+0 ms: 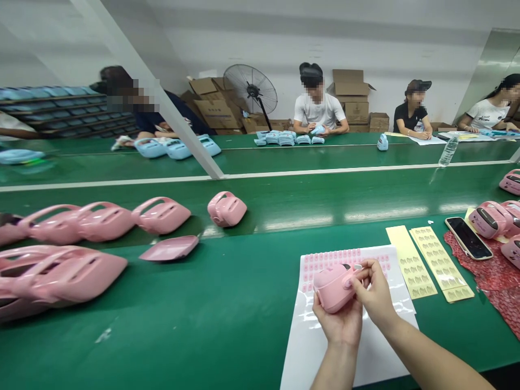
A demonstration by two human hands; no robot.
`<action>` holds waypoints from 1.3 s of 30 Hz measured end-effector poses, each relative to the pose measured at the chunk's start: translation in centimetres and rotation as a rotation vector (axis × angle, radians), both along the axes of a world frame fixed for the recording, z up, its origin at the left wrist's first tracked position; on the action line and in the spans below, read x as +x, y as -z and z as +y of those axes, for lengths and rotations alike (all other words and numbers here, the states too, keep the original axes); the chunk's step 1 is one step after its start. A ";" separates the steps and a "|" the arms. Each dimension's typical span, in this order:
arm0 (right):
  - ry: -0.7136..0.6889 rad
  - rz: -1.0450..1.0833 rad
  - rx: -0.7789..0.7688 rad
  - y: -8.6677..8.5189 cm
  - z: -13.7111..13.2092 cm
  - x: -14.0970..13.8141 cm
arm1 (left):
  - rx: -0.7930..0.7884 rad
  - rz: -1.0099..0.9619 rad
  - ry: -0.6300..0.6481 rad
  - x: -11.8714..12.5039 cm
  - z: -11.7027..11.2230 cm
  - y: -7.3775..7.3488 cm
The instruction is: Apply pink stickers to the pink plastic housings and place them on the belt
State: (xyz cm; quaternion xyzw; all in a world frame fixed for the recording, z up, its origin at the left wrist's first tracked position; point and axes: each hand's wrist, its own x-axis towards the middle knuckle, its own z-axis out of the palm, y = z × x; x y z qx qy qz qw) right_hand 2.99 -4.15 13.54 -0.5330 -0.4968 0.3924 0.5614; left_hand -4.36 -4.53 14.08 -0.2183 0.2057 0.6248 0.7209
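Cupped from below in my left hand (343, 327) is a small pink plastic casing (331, 290), held above the table with a dark panel showing at its top. My right hand (376, 295) has its thumb and fingers pinched against the casing's right side. A small pale piece shows at those fingertips; its kind is too small to tell. Beneath both hands lies a white sheet (303, 346) with rows of pink stickers (333, 254) along its top, partly hidden by the casing and my hands.
Yellow sticker sheets (441, 262), a phone (469, 237) and red bubble wrap (495, 287) lie at the right, beside finished-looking pink casings (491, 219). Pink handled shells (77, 271) line the left. Across the green conveyor (309, 197), several people sit at a bench with blue parts (286, 138).
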 end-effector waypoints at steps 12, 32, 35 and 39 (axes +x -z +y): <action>-0.065 -0.698 0.280 -1.9 -1.5 2.2 | 0.116 -0.027 0.055 -0.4 -0.5 0.7; -0.288 -0.042 -0.004 -4.2 0.4 8.7 | 0.650 0.961 0.181 -2.9 -1.2 2.4; -0.468 -0.080 -0.010 -5.4 0.2 8.3 | 0.768 1.125 0.311 -3.3 -0.8 2.0; -0.546 -0.220 -0.035 -5.5 -0.2 7.1 | 0.821 1.072 0.456 -4.2 0.0 2.2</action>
